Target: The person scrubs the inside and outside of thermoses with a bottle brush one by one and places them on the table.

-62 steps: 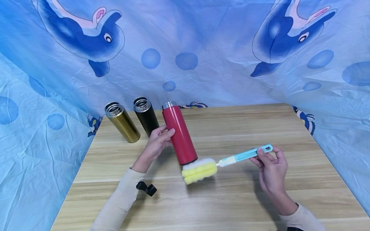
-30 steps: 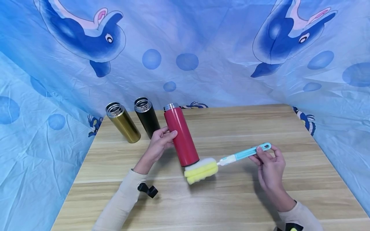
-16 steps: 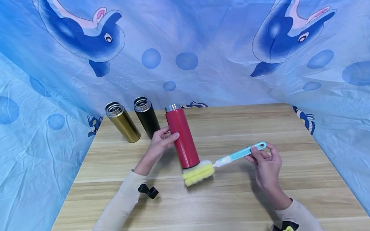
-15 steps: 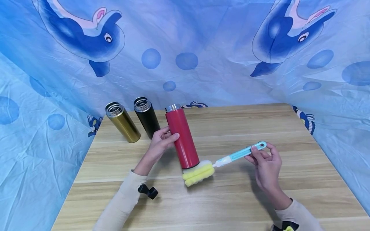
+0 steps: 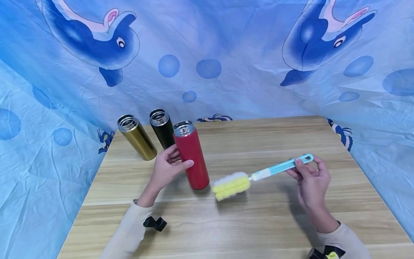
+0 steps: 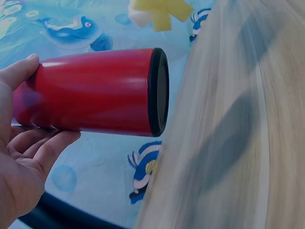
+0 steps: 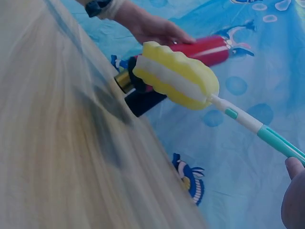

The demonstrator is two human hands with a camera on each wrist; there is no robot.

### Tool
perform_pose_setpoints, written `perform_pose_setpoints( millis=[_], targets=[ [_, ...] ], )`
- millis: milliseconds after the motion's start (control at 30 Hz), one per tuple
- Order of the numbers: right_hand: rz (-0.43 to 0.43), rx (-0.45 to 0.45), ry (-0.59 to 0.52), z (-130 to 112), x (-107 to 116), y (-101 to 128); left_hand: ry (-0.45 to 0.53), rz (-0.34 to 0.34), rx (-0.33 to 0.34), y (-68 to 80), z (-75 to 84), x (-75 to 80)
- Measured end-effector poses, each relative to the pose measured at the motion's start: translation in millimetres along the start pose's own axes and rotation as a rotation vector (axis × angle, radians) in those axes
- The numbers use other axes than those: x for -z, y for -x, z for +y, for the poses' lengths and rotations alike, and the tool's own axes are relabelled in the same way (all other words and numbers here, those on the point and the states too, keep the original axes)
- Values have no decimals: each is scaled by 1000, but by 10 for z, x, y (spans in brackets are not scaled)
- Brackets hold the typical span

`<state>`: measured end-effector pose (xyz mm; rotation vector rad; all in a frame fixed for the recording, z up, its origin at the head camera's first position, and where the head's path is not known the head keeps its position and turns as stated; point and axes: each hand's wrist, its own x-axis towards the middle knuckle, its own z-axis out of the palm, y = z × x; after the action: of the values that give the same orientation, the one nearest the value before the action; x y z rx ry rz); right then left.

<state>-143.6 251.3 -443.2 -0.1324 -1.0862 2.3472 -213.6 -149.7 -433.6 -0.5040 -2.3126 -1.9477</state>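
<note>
So right now I'm watching the left hand (image 5: 166,167) wrapping around the red flask (image 5: 191,158), a smooth glossy cylinder with a bare steel threaded mouth and no lid. The thumb is lying across the front of the painted wall and the other fingers (image 6: 45,148) are curling round the far side, so it's a proper clamp on the body, not just a touch. In the left wrist view the flask's flat black base (image 6: 161,91) is showing clear of the wood, so it's hanging tilted above the wooden table (image 5: 258,223) rather than standing on it.

The right hand (image 5: 311,181) is pinching the far end of the sponge brush (image 5: 258,176): fingertips are closing on the thin teal plastic handle right by its loop-shaped hanging hole. The handle is running out away from those fingers into a white neck and then the head, a fat, lumpy yellow foam wad (image 7: 178,76) with a white stripe through the middle. That foam end is sitting just beside the flask's bottom, apart from it.

Beyond the left fingers, a gold flask (image 5: 136,137) and a black flask (image 5: 162,128) are standing side by side, both open-topped with the same ribbed metal necks. The table is pale matte wood grain, and the backdrop is a crinkly blue dolphin sheet (image 5: 207,54).
</note>
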Motion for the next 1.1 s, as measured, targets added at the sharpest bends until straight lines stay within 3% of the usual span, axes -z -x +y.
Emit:
perform_pose_setpoints(
  millis=[233,467,700,1100],
  targets=[
    [55,-16,65,-97,-9,-118,-65,99,-54,189,-26,233],
    [87,-31,112,-155,25,-207,-193,206,-27,395,39,499],
    [78,16,71,-192,70,-315,-300,340,13,553,130,811],
    [122,32,-33,-265,121,-437,-233,545,-8,662,-5,1389]
  ],
)
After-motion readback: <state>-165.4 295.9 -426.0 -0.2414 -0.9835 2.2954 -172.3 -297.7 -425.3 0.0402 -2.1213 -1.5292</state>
